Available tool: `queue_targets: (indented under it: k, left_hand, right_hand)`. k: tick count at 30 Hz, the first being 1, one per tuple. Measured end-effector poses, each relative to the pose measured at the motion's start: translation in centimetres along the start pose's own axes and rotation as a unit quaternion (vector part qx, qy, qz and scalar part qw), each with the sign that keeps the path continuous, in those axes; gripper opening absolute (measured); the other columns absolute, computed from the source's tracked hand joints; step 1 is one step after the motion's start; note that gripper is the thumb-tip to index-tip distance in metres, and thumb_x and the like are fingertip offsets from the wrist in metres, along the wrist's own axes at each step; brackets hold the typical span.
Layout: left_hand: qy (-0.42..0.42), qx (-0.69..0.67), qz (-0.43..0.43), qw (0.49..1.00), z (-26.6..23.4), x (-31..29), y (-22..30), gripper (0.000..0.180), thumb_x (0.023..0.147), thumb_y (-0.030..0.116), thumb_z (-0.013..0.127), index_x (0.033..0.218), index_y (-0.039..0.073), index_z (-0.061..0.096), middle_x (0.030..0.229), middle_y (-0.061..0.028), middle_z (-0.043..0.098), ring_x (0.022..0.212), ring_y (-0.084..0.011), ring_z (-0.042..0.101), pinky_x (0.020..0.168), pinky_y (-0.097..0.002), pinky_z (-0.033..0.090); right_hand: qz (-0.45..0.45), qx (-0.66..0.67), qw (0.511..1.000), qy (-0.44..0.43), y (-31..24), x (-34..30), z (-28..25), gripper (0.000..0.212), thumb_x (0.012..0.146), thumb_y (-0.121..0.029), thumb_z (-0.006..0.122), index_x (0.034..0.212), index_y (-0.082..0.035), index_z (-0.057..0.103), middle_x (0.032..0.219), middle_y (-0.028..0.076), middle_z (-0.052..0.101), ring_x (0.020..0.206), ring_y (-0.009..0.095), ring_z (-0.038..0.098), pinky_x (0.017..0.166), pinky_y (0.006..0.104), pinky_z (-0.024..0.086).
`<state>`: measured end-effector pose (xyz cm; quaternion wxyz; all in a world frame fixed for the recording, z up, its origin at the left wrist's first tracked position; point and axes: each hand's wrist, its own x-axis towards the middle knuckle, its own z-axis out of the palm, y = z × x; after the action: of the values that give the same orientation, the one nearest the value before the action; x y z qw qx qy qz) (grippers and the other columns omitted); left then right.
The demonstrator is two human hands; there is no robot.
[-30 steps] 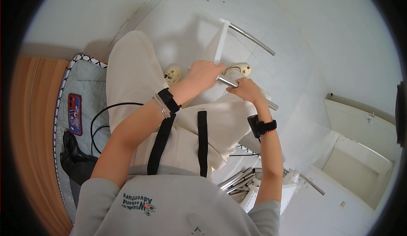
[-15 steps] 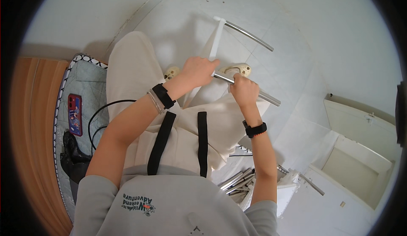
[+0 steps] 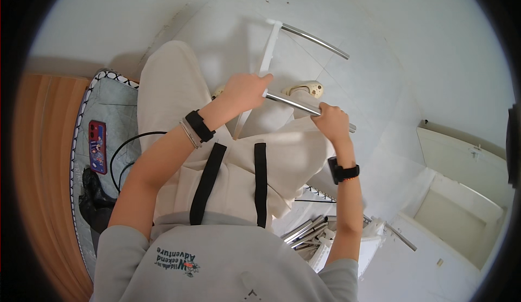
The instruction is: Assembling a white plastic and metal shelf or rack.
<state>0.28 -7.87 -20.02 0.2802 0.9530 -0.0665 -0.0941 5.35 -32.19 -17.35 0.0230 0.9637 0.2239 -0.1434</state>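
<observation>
A white plastic panel (image 3: pixel 269 49) stands on edge above my lap, with two shiny metal tubes rising from its corners toward the right. My left hand (image 3: pixel 245 91) wraps round the panel's edge at the near corner, where the near metal tube (image 3: pixel 296 104) joins it. Close to that tube's free end, my right hand (image 3: pixel 332 122) is closed round it. The far metal tube (image 3: pixel 317 41) sticks out untouched from the far corner. My left palm hides part of the panel's edge.
At my left, a phone (image 3: pixel 97 147) and a black bag-like item (image 3: pixel 96 201) lie on a grey mat beside a wooden board (image 3: pixel 49 166). Several loose metal tubes (image 3: pixel 305 231) and white pieces rest by my right elbow. An opened white cabinet (image 3: pixel 458 215) stands at right.
My right hand has slid outward along the near tube, toward its free end. My left hand and the panel have shifted slightly left.
</observation>
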Motion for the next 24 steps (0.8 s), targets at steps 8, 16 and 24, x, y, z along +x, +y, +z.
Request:
queue_targets:
  k: [8, 16, 24]
  left_hand:
    - [0.002, 0.027, 0.016, 0.999, 0.3, 0.1, -0.1, 0.032, 0.066, 0.015, 0.061, 0.095, 0.008, 0.05, 0.062, -0.013, 0.058, 0.062, -0.033, 0.059, 0.054, -0.0421, 0.045]
    - [-0.007, 0.011, 0.007, 1.0, -0.8, 0.0, -0.9, 0.032, 0.066, 0.015, 0.061, 0.096, 0.009, 0.051, 0.061, -0.0128, 0.057, 0.062, -0.0326, 0.059, 0.053, -0.0428, 0.045]
    - [-0.024, 0.018, -0.001, 1.0, -0.6, -0.1, -1.0, 0.032, 0.066, 0.016, 0.061, 0.096, 0.01, 0.05, 0.062, -0.013, 0.057, 0.062, -0.0332, 0.058, 0.053, -0.0426, 0.045]
  right_hand:
    - [0.016, 0.072, 0.985, -0.157, 1.1, -0.1, -1.2, 0.02, 0.07, -0.025, 0.058, 0.067, -0.005, 0.059, 0.063, 0.017, 0.059, 0.062, 0.034, 0.058, 0.057, 0.0411, 0.046]
    - [-0.022, -0.059, 0.987, 0.146, 1.0, -0.8, 1.8, 0.005, 0.071, -0.015, 0.06, 0.069, -0.01, 0.059, 0.059, 0.007, 0.059, 0.051, 0.027, 0.056, 0.048, 0.0355, 0.044]
    - [-0.097, -0.082, 0.939, 0.32, 1.7, -0.7, 3.4, 0.015, 0.068, -0.008, 0.062, 0.064, -0.011, 0.047, 0.051, 0.003, 0.05, 0.044, 0.022, 0.05, 0.044, 0.0343, 0.039]
